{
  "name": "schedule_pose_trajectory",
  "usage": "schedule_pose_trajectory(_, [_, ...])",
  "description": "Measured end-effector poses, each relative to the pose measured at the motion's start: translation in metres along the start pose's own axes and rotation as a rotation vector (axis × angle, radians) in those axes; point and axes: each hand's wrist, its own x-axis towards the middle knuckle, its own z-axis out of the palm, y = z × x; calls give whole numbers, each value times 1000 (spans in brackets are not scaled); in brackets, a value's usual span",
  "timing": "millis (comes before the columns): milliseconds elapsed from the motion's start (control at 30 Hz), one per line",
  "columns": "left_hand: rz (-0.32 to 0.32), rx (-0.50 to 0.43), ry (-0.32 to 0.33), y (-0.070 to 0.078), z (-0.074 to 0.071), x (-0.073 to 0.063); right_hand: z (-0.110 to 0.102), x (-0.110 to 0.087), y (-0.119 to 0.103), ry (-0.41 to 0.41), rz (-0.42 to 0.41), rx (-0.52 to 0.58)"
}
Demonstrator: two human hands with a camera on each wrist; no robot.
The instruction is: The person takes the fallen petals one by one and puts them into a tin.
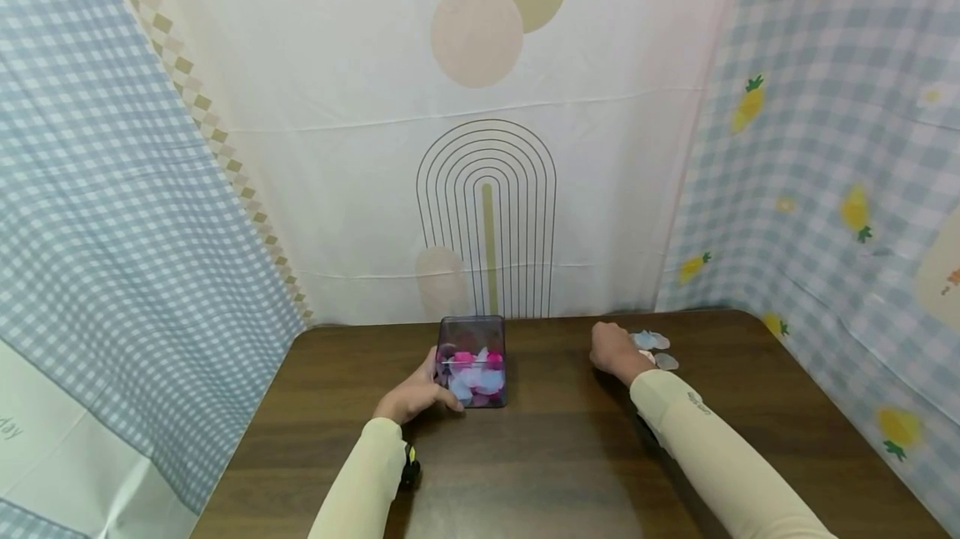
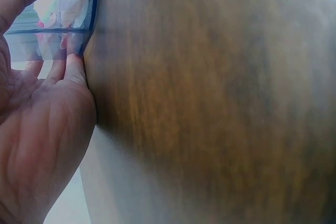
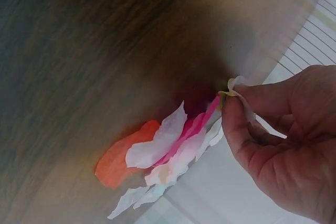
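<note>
A see-through purplish box (image 1: 472,334) stands on the table, holding a heap of pink, white and pale blue petals (image 1: 480,379). My left hand (image 1: 412,396) grips it at its left side, thumb at the near corner. The left wrist view shows my fingers behind the box's clear wall (image 2: 23,45). Farther right, my right hand (image 3: 289,135) pinches a small pale petal (image 3: 237,82) with yellowish edges between thumb and forefinger. Beside those fingertips lie loose petals: an orange one (image 3: 123,156), a white one (image 3: 157,139), a bright pink one (image 3: 191,135) and several pale ones.
The brown wooden table (image 1: 540,464) has rounded far corners. Behind it hangs a white patterned cloth (image 1: 337,189), with checked cloths (image 1: 795,231) on both sides. A black band (image 1: 410,468) shows at my left wrist.
</note>
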Motion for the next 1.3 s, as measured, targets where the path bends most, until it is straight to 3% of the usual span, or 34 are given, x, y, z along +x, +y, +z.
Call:
schedule_pose_trajectory(100, [1,1,0,0,0,0,7,8,11,27,-16,-6])
schedule_pose_trajectory(333, [9,11,-4,3,2,-1,-28,-41,-19,72,-38,141])
schedule_pose_trajectory(600, [-13,-6,1,2,0,0,-45,-61,-36,308,-146,181])
schedule_pose_trajectory(1067, [-14,-10,5,-2,-1,-2,-68,-95,-128,527,-468,397])
schedule_pose_trajectory(1300, [-6,-5,13,0,2,-1,-69,-101,-143,504,-468,428])
